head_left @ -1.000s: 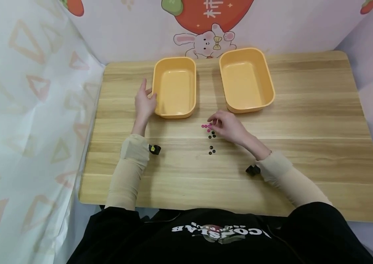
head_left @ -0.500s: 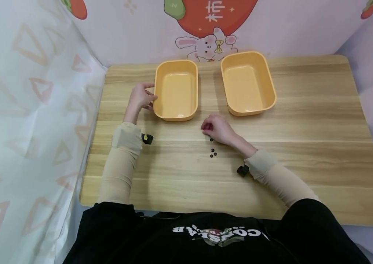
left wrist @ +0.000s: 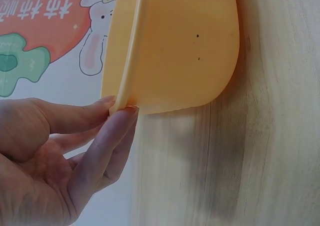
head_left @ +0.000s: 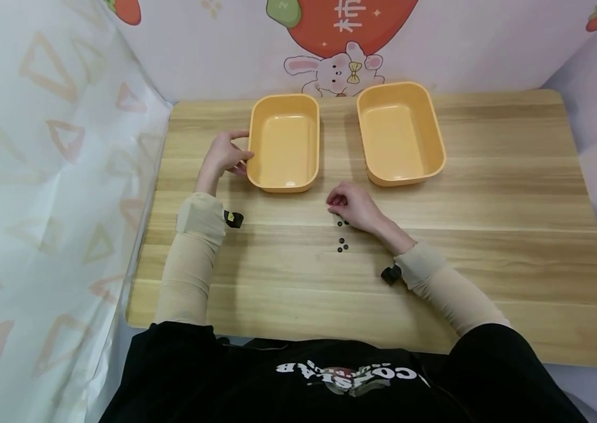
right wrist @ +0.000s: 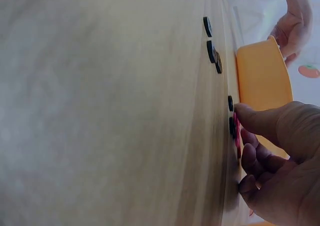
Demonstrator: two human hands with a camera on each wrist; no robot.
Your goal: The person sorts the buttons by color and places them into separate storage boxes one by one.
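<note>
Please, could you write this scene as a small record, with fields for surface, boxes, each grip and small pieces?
Surface: wooden table
Boxes: left box and right box, both yellow-orange, along the far side
Left grip: pinches the left box's left rim
Right grip: at the pink pieces; whether it holds any is unclear
Pink pieces: partly hidden; count unclear
Black discs: at least five; three toward the near edge, others beside the right grip
</note>
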